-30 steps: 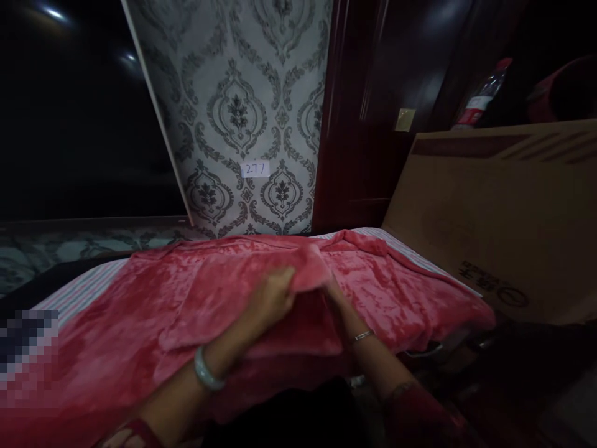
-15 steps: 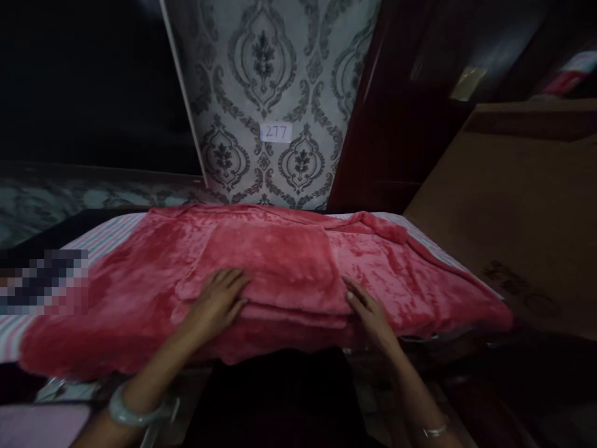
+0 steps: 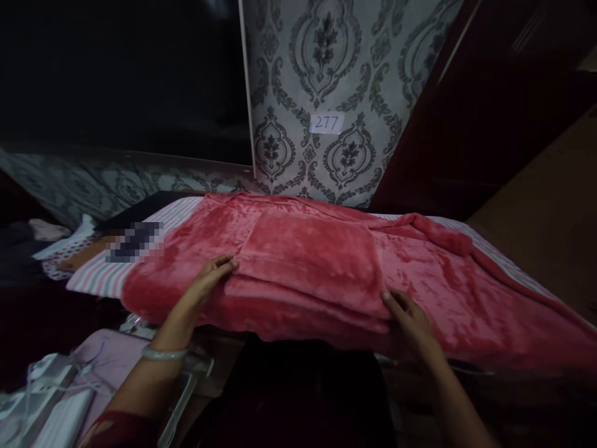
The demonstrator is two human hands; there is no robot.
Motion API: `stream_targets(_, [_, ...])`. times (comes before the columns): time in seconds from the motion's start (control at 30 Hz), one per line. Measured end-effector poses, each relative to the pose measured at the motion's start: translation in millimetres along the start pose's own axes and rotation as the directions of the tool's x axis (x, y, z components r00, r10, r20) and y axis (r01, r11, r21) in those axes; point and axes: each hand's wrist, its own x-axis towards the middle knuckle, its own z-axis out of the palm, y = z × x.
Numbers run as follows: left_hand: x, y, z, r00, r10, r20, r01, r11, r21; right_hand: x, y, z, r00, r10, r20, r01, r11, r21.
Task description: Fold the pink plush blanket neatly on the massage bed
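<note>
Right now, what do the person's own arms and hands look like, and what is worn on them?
Both hands are bare, without gloves. The left hand has a pale green, smooth bangle on the wrist, and a dark red sleeve near the elbow. The right hand and its forearm show nothing worn.

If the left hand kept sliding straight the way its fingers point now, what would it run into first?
The left hand points right and slightly away, fingertips already at the left edge of the folded red blanket. Going on, it would press into that folded stack first, probably between its layers, though depth is hard to judge.
</note>
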Motion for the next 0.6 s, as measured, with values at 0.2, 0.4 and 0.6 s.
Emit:
stream_targets(0.2, [0.4,4.8,12.6,0.998,0.051,0.033,-0.05,0.998,-0.045,0.3,-15.7,-1.3,0.998,-0.051,0.047,0.054,0.996,-0.077])
stream_targets(0.4, [3.3,23.7,12.8,0.981,0.183,-0.071,-0.183,0.983,0.003,0.1,-43.5,2.4,0.983,-0.17,-0.07,0.178,0.976,0.125])
stream_targets(0.6, [-15.8,19.2,-2.3,0.993,0.106,-0.056,-0.103,0.993,0.057,-9.2,-23.5,2.6,0.994,0.038,0.102,-0.067,0.953,0.295])
